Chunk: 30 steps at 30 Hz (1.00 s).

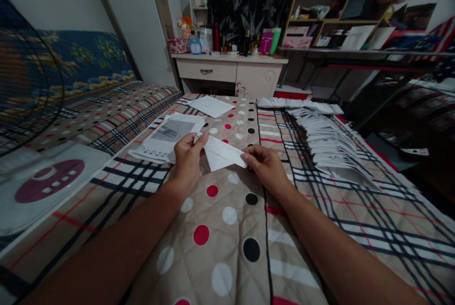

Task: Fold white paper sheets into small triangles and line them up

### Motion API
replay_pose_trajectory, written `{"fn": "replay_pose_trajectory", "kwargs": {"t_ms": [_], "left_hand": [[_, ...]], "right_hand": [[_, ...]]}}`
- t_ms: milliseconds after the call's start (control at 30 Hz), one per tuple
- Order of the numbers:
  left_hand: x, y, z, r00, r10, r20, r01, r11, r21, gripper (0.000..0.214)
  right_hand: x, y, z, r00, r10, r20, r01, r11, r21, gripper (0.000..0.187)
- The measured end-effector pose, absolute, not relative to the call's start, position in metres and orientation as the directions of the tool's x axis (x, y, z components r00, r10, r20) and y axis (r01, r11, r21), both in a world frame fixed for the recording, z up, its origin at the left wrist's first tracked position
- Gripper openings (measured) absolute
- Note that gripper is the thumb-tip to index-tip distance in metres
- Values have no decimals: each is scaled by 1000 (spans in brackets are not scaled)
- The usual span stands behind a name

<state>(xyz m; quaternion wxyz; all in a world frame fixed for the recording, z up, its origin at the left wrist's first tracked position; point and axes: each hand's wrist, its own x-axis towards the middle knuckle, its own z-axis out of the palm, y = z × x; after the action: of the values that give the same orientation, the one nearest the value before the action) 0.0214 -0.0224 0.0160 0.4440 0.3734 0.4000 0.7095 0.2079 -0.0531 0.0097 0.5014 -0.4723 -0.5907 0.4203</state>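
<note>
Between my two hands is a folded sheet of white paper [223,152], held just above the spotted bedcover. My left hand [189,156] pinches its upper left corner between thumb and fingers. At its right end, my right hand [265,165] pinches the tapering tip. The paper has diagonal folds, with a flap pointing down on the left side. Just beyond my left hand lies a stack of printed sheets [170,132] with a grey picture on top. Another pale sheet [210,106] rests farther back.
Folded white papers [330,139] lie in a long overlapping row to the right, with another bundle [298,103] behind. On the left are a white item with a maroon oval [50,179] and a fan [28,73]. A white dresser [231,75] stands at the back.
</note>
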Motion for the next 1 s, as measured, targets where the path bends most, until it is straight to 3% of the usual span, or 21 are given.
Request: {"fn": "replay_pose_trajectory", "kwargs": {"t_ms": [167,333,467,633,833,1000], "left_hand": [[23,-21,12,-337,922,193,-323,-305,896,33],[21,-22,11,-307,940,148,-320,-248,914,34],[18,-21,10,-264,952,152,-212,-211,954,34],[13,-15,7,-193,927,322,15,-325,945,20],[5,-16,13,68,861,504,345,-494,798,7],[8,-23,13,283,750,598,461,-653,601,10]], "right_hand": [[202,-55,13,9,974,224,-1,224,-975,32],[201,-59,17,72,966,249,48,246,-968,18],[207,-60,20,138,957,257,99,245,-965,17],[216,-57,18,120,948,295,155,276,-949,20],[225,-52,11,93,931,352,264,318,-911,22],[223,-53,8,64,936,346,277,317,-907,21]]}}
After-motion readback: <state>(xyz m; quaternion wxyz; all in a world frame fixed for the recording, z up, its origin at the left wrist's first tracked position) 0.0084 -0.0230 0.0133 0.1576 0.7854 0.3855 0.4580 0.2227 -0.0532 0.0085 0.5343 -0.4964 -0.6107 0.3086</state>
